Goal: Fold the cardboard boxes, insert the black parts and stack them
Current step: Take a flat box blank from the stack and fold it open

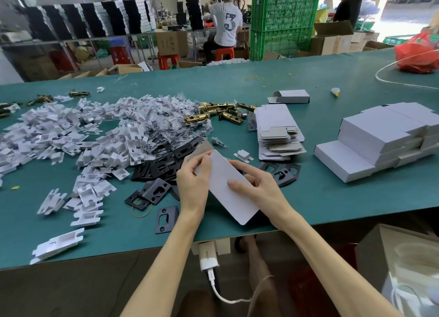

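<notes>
A white cardboard box (228, 188) is held tilted above the green table's (332, 202) near edge. My left hand (193, 181) grips its upper left end, where a brown flap (202, 150) sticks out. My right hand (255, 186) holds its right side, thumb lying on the white face. Black metal plates (156, 164) lie scattered just left of my hands, with one plate (166, 219) near the table edge and others (282, 172) to the right. A pile of flat unfolded boxes (278, 131) sits behind my right hand. Finished white boxes (380, 138) are stacked at the right.
A big heap of white plastic inserts (71, 136) and bagged screws (171, 117) covers the left half. Brass latches (221, 113) lie behind. One folded box (289, 96) stands farther back; a red bag (418, 53) at far right. People work at benches beyond.
</notes>
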A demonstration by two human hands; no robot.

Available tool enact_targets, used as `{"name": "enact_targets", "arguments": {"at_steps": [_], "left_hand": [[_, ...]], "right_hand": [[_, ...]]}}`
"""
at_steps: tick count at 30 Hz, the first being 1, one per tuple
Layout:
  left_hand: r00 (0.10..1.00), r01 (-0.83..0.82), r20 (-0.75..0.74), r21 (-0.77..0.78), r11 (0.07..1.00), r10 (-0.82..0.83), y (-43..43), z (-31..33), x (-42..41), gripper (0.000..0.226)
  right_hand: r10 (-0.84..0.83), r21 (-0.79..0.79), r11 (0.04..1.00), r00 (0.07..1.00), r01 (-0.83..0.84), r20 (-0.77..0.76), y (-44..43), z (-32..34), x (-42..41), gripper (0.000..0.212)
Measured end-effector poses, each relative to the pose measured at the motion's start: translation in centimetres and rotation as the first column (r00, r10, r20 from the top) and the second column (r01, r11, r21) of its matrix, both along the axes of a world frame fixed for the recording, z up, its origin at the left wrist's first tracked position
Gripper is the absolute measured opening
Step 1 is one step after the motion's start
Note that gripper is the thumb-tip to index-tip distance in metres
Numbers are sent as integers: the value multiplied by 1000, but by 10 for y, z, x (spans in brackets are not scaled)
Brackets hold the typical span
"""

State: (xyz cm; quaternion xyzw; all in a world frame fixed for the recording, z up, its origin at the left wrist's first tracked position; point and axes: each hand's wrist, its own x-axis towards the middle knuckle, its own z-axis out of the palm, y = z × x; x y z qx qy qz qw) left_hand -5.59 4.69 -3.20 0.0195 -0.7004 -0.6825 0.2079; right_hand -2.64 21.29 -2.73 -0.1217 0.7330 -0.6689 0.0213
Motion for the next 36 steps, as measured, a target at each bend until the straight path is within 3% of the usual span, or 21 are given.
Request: {"name": "enact_targets", "arguments": {"at_steps": [6, 10, 13, 16, 19, 22, 25, 27, 29, 36], "left_hand": [[992, 53, -113, 47, 998, -48, 1, 3, 6, 28], [990, 69, -130, 75, 995, -58, 3, 5, 7, 51], [990, -47, -133, 50, 998, 54, 2, 4, 5, 39], [973, -199, -81, 183, 963, 216, -3, 1, 1, 25], [953, -295, 13, 263, 919, 302, -8, 0, -4, 28], [966, -243, -29, 243, 939, 257, -5, 1, -2, 23], [985, -133, -83, 175, 975, 149, 1, 3, 1, 20], [996, -33, -71, 191, 981, 48, 3, 3, 2, 20], [999, 25, -44, 188, 982, -17, 3, 2, 1, 22], [996, 84, 5, 127, 988, -85, 0, -2, -4, 17]], "right_hand": [[6, -90, 996, 1000, -3, 25, 2, 1, 0, 38], [-28, -120, 992, 999, 33, 47, 1, 2, 0, 34], [-73, -147, 986, 994, 84, 75, 1, 3, -1, 34], [-60, -266, 959, 988, 97, 143, 1, 2, -3, 46], [-52, -235, 968, 988, 86, 147, 2, 0, -4, 59], [-60, -176, 981, 993, 77, 99, 3, -5, -5, 37], [-118, -363, 916, 980, 170, 160, 6, -5, -6, 17], [-128, -522, 819, 962, 239, 240, 9, -2, -6, 18], [-130, -584, 765, 953, 272, 273, 10, 1, -6, 21], [-138, -596, 749, 947, 291, 289, 8, 3, -5, 24]]}}
